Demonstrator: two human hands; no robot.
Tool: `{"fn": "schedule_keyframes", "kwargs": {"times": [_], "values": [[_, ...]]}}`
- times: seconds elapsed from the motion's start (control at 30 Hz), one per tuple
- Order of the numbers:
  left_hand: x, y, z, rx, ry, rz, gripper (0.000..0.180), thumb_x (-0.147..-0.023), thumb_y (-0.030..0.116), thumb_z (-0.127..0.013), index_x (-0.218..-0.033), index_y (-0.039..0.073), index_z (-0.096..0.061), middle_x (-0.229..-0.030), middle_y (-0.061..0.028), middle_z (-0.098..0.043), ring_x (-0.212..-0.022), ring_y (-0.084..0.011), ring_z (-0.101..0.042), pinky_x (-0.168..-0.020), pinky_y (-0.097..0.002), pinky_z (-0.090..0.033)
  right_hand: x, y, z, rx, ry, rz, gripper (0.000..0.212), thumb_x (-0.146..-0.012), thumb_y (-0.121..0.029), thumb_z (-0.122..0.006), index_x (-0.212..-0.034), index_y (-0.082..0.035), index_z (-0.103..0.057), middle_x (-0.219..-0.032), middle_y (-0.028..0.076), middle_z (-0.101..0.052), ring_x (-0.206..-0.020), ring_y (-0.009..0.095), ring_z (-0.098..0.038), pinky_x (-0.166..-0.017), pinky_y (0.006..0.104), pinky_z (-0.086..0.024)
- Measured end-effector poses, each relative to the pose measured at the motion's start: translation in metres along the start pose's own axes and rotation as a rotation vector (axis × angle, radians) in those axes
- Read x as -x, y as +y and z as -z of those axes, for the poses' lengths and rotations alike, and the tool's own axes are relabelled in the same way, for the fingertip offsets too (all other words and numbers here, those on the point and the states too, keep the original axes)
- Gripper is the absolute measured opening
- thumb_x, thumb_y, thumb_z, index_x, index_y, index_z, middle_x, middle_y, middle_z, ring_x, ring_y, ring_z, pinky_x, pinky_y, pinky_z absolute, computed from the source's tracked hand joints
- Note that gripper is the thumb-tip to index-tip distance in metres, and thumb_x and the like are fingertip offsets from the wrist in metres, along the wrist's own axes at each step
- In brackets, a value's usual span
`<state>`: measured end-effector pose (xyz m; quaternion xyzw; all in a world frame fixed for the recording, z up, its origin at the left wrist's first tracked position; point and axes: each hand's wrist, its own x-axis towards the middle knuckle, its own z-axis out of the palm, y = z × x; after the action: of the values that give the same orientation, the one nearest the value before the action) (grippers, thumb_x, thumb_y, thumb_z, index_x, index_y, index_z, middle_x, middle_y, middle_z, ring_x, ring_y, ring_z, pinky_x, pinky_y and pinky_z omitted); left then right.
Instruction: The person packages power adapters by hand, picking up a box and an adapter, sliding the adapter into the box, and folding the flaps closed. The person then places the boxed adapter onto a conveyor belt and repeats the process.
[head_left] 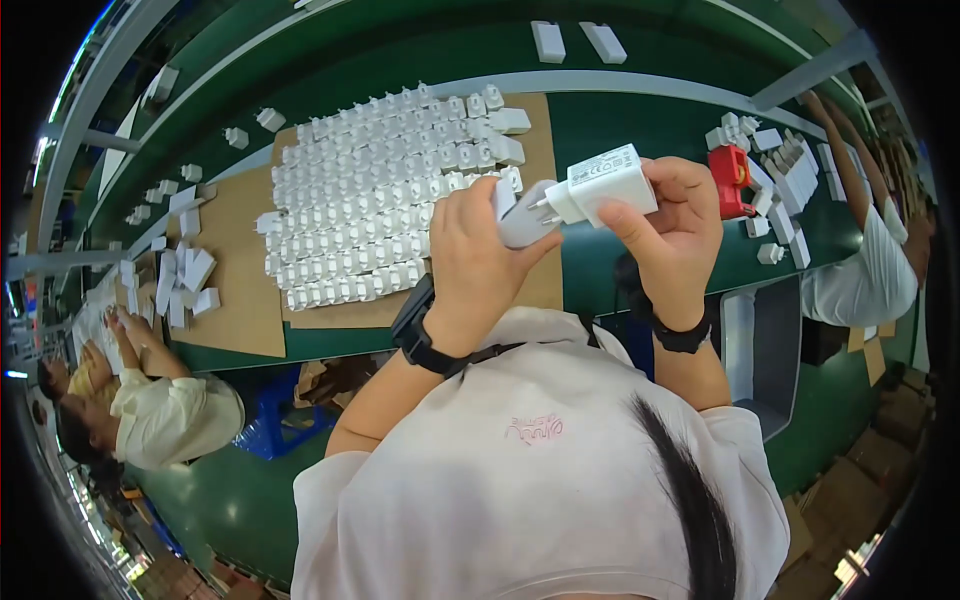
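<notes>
A white wall charger [610, 190] with two pins and printed text on one side is pinched between the thumb and fingers of my right hand [684, 235]. Its pins point left, toward my left hand [472, 262]. That hand is closed around a white, oblong piece [524, 222] with a rounded end; I cannot make out exactly what it is. The charger's pin end is close to this piece, and whether they touch cannot be told. Beyond my left hand, many white chargers [350, 205] stand in tight rows on a brown cardboard sheet [541, 272].
On the green table [625, 120], a red holder [730, 182] stands beside white boxes and chargers [790, 190] at the right. More white boxes [185, 275] lie left on cardboard. Co-workers sit at both sides. A grey bin [778, 350] is below the table's near edge.
</notes>
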<state>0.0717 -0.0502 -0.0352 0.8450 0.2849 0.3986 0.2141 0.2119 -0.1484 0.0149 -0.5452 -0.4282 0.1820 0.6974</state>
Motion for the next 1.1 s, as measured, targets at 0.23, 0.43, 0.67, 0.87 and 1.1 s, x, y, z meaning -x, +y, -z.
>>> {"fn": "schedule_keyframes", "kwargs": {"times": [0.23, 0.43, 0.67, 0.87, 1.1], "values": [[0.01, -0.007, -0.002, 0.064, 0.06, -0.119, 0.064, -0.056, 0.015, -0.082, -0.107, 0.002, -0.045, -0.091, -0.0123, -0.051, -0.084, -0.0264, -0.048, -0.071, -0.0361, -0.04, -0.02, -0.015, 0.011, -0.12, 0.031, 0.024, 0.039, -0.071, 0.002, -0.071, -0.101, -0.001, -0.047, -0.094, 0.01, -0.057, -0.081, 0.015, -0.059, -0.07, 0.0254, -0.05], [0.009, -0.011, 0.012, 1.347, -0.481, 0.611, 0.073, -0.053, 0.029, -0.087, -0.108, 0.007, -0.044, -0.103, -0.0082, -0.055, -0.092, -0.0165, -0.056, -0.081, -0.0284, -0.046, -0.013, 0.004, 0.009, -0.114, -0.165, 0.081, 0.039, -0.069, 0.001, -0.073, -0.099, -0.002, -0.048, -0.1, 0.012, -0.057, -0.092, 0.016, -0.057, -0.078, 0.0271, -0.047], [-0.003, -0.009, 0.012, 1.559, -0.649, 0.719, 0.108, -0.045, 0.057, -0.08, -0.127, 0.001, -0.038, -0.111, -0.0127, -0.056, -0.096, -0.0212, -0.059, -0.078, -0.033, -0.051, -0.023, 0.008, 0.016, -0.243, -0.291, -0.009, 0.038, -0.068, -0.001, -0.075, -0.098, -0.002, -0.052, -0.101, 0.01, -0.057, -0.088, 0.015, -0.057, -0.078, 0.0266, -0.047], [-0.006, -0.015, 0.0, 1.454, -0.767, 0.713, 0.102, -0.048, 0.061, -0.076, -0.123, 0.0, -0.044, -0.106, -0.0098, -0.058, -0.093, -0.0192, -0.06, -0.078, -0.0361, -0.053, -0.029, 0.0, 0.022, 0.095, -0.528, -0.081, 0.028, -0.065, -0.006, -0.077, -0.085, -0.004, -0.059, -0.102, 0.013, -0.06, -0.091, 0.019, -0.059, -0.078, 0.0279, -0.047], [-0.007, -0.024, -0.005, 1.482, -0.808, 0.727, 0.093, -0.049, 0.062, -0.075, -0.116, 0.002, -0.049, -0.101, -0.009, -0.06, -0.09, -0.0189, -0.061, -0.075, -0.032, -0.052, -0.034, 0.009, 0.019, -0.102, -0.614, -0.017, 0.024, -0.068, -0.004, -0.073, -0.089, -0.003, -0.062, -0.105, 0.016, -0.061, -0.097, 0.023, -0.058, -0.08, 0.0308, -0.047]]}}
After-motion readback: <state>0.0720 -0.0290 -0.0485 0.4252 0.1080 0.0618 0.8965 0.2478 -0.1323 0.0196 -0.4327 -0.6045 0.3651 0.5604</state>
